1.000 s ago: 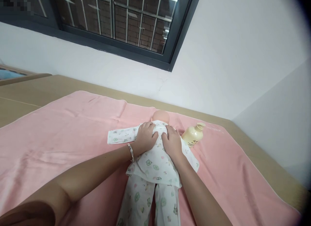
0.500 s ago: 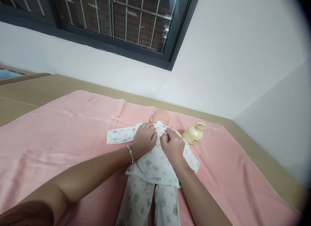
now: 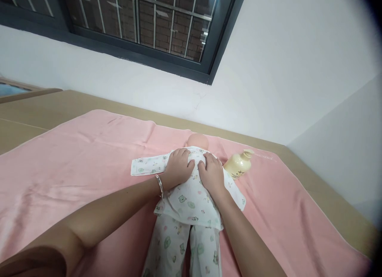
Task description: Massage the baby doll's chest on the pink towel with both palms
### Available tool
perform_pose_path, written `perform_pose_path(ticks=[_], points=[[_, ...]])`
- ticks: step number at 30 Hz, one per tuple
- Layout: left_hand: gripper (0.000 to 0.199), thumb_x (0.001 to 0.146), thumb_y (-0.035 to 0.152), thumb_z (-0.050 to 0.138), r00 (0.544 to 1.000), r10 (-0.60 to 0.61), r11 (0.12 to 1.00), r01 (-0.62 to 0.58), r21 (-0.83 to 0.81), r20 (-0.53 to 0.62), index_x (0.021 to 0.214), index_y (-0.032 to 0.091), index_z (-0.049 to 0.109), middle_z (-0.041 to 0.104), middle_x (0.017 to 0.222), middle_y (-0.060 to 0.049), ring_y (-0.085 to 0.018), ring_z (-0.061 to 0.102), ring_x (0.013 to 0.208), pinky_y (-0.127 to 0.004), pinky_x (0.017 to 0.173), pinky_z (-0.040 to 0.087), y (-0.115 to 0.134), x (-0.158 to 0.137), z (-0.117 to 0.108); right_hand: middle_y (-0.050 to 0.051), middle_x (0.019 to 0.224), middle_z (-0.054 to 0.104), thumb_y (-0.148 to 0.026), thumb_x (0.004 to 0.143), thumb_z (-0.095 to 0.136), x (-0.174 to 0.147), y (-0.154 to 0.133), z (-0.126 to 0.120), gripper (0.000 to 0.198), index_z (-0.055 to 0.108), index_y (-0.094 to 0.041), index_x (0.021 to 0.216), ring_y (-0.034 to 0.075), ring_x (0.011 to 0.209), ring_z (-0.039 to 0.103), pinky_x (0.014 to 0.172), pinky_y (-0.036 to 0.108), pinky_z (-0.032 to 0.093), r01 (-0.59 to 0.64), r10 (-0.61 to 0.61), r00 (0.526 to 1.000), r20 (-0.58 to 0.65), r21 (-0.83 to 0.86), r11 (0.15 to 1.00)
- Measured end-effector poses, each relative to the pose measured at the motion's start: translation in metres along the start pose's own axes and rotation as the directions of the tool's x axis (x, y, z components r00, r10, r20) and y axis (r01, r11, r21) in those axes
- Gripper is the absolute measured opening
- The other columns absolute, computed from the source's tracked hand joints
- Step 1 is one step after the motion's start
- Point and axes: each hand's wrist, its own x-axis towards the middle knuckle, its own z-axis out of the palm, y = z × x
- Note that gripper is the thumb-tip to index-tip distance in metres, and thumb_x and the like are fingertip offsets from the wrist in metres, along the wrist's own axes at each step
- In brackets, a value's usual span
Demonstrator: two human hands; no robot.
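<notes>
Though apart, hands (image 3: 179, 167) (image 3: 212, 174) palm-down on shirt (image 3: 188, 199)

Sporting silver and brown
Got a shiny bangle (image 3: 159, 186) on the left wrist (image 3: 166, 181), plus a dark brown sleeve (image 3: 36, 262).

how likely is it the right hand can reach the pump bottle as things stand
Likely yes: the right hand rests open on the shirt, close to the pump bottle, with nothing visible blocking the way.

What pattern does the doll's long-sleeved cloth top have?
White cloth top: scattered green and pink prints, best in the head view.
</notes>
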Motion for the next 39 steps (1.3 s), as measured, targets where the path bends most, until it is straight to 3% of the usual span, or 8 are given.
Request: perform_pose_path(ticks=[11,19,26,32,37,39], points=[[0.027,0.085,0.025,0.046,1.000,-0.016,0.998,0.015,-0.061,-0.022,0.110,0.018,0.057,0.063,0.114,-0.010,-0.027,0.054,0.111,-0.046,0.099,0.041,-0.003,0.000,0.002,0.015,0.136,0.054,-0.025,0.088,0.039,0.001,0.000,-0.001,0.046,0.055,-0.011,0.129,0.027,0.133,0.042,0.114,0.047,0.023,0.003,-0.004,1.000,0.024,0.023,1.000],[0.030,0.085,0.025,0.047,0.992,-0.026,0.977,-0.002,-0.213,-0.125,0.113,0.021,0.057,0.064,0.116,-0.007,-0.025,0.055,0.113,-0.046,0.102,0.040,-0.011,-0.004,0.009,0.013,0.144,0.046,-0.023,0.087,0.042,-0.001,-0.014,-0.019,0.044,0.058,-0.013,0.127,0.025,0.137,0.037,0.116,0.047,0.023,0.133,-0.128,0.989,-0.068,0.067,0.989],[0.028,0.087,0.022,0.043,0.989,0.002,0.968,-0.038,-0.247,-0.148,0.111,0.020,0.057,0.063,0.116,-0.008,-0.024,0.055,0.112,-0.044,0.101,0.041,-0.011,-0.007,0.006,0.014,0.149,0.039,-0.029,0.093,0.040,-0.006,-0.021,-0.009,0.046,0.052,-0.015,0.135,0.030,0.141,0.030,0.115,0.053,0.023,0.144,-0.148,0.978,0.146,0.033,0.989],[0.028,0.089,0.020,0.040,0.980,0.065,0.963,-0.110,-0.246,-0.186,0.111,0.019,0.058,0.062,0.118,-0.009,-0.023,0.053,0.116,-0.045,0.105,0.040,-0.013,-0.008,0.005,0.014,0.152,0.034,-0.028,0.093,0.041,-0.006,-0.022,-0.011,0.050,0.045,-0.013,0.141,0.026,0.144,0.025,0.117,0.050,0.021,0.138,-0.140,0.990,0.021,0.068,0.988],[0.030,0.092,0.022,0.038,0.969,0.071,0.964,-0.127,-0.233,-0.236,0.116,0.018,0.056,0.061,0.122,-0.010,-0.023,0.051,0.120,-0.045,0.107,0.038,-0.015,-0.009,0.008,0.015,0.151,0.036,-0.029,0.093,0.042,-0.008,-0.026,-0.010,0.048,0.049,-0.014,0.138,0.031,0.143,0.026,0.115,0.056,0.021,0.159,-0.161,0.981,0.111,0.025,0.987],[0.031,0.093,0.024,0.037,0.964,0.078,0.962,-0.140,-0.236,-0.254,0.118,0.018,0.055,0.060,0.123,-0.010,-0.023,0.050,0.121,-0.046,0.108,0.038,-0.018,-0.010,0.011,0.014,0.151,0.036,-0.029,0.094,0.041,-0.010,-0.031,-0.018,0.047,0.050,-0.013,0.137,0.031,0.144,0.023,0.115,0.056,0.020,0.181,-0.182,0.981,0.069,0.020,0.983]])
